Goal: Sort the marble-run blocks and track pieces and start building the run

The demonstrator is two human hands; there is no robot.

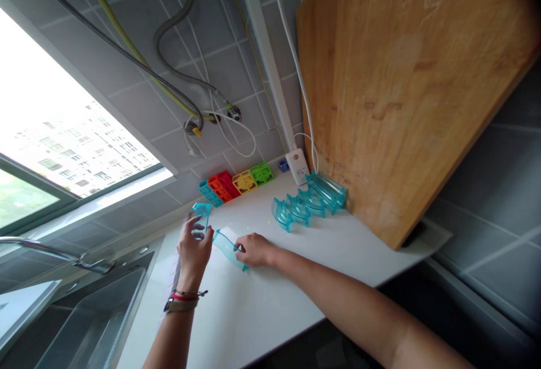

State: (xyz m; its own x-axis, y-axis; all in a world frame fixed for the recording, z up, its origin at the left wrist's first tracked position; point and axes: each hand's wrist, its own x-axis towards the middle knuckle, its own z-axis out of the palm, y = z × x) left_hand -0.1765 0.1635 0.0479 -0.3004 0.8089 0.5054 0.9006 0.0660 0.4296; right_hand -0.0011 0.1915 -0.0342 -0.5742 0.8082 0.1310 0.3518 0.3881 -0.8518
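Note:
My left hand (195, 245) is curled around a clear teal plastic piece (203, 210), holding it upright near the counter's back left. Close beside it, my right hand (253, 249) pinches the edge of a curved translucent teal plastic piece (226, 248) that is low over the white counter. The two pieces are near each other; whether they touch I cannot tell. To the right, several matching curved teal pieces (298, 208) stand in a row by the wooden board.
Red blocks (223, 186), a yellow block (244, 181) and a green block (262, 173) line the wall. A white plug-in box (297, 166) with a cable stands beside a large wooden board (406, 87). A sink (97, 312) and faucet (95, 265) lie left.

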